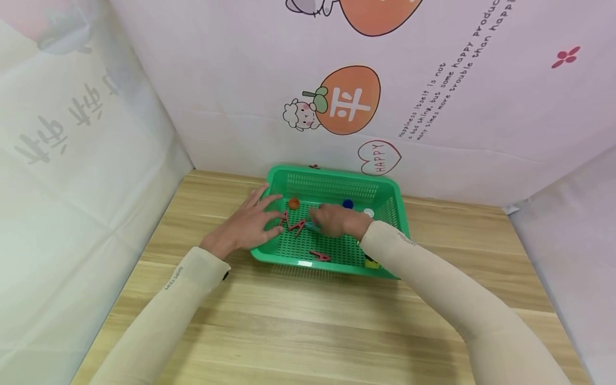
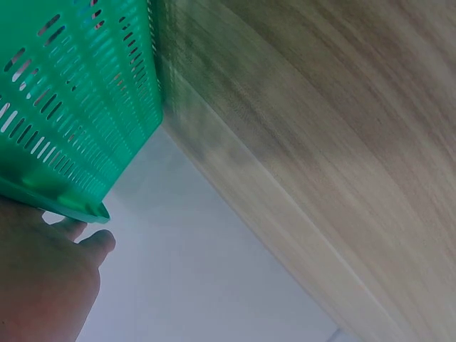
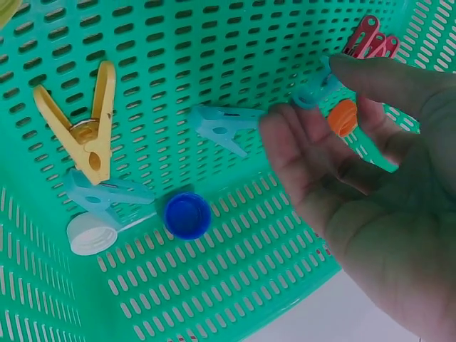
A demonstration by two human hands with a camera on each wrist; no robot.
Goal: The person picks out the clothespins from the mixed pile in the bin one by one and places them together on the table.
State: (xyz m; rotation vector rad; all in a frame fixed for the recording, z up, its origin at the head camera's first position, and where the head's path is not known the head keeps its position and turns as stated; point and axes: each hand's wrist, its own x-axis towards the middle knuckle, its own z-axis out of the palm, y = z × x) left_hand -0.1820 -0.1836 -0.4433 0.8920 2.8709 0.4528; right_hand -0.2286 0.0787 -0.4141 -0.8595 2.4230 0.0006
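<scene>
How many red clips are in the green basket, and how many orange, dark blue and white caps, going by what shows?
Red clips: 3
Orange cap: 1
Dark blue cap: 1
White cap: 1
Total in view: 6

r hand (image 1: 333, 220) blurry mid-frame in head view, partly hiding blue clip (image 1: 312, 227); yellow thing (image 3: 7, 10) cut off upper left in r wrist view, can't tell what.
</scene>
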